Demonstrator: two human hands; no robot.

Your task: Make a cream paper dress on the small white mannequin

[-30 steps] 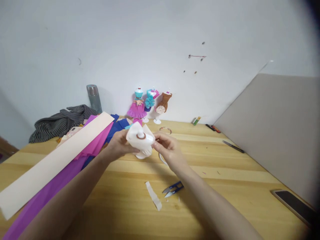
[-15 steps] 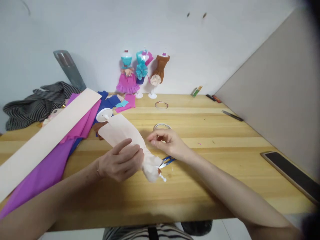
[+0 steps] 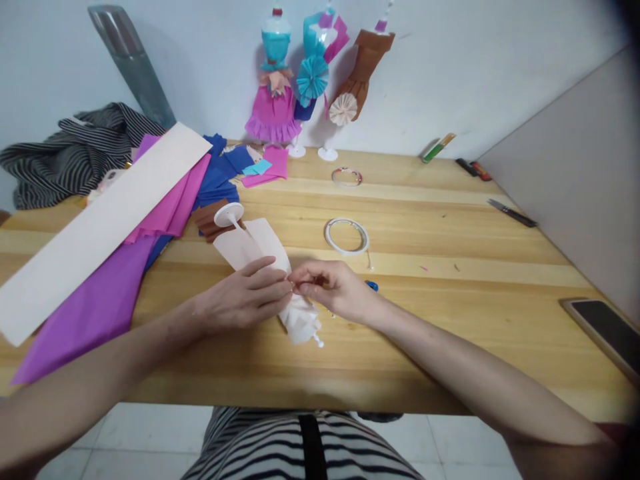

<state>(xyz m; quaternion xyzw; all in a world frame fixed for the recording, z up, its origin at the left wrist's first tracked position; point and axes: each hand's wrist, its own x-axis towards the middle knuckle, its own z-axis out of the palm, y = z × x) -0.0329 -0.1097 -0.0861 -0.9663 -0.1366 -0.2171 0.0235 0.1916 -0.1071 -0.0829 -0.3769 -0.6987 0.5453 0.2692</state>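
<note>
Two hands on a small stand dressed in pale paper

The little stand in pale paper (image 3: 273, 243) lies tilted over the desk (image 3: 500, 300), in front of the person. Its white round foot (image 3: 229, 213) points up and left, by the brown paper (image 3: 213, 220). Its thin white tip (image 3: 320, 342) points toward the near edge.

The left hand (image 3: 245, 293) lies over the middle of the paper with its fingers side by side. Its thumb is hidden, so I cannot tell how tightly it holds. The right hand (image 3: 293, 281) has its fingertips pinched together at the paper, touching the left fingers. I cannot see what is between them.

The stand looks light and hard. The paper looks soft and thin, smooth near the foot and crinkly near the tip, so it could tear or crease if squeezed. The best place to hold is the bare white stem above the foot, or the middle, gently.

The desk's near edge is close to the tip. The wide room is on the right, before the phone (image 3: 607, 330). On the left, the long pale strip (image 3: 105, 233) takes up space. A white ring (image 3: 327, 235) lies just beyond the right hand.
</note>
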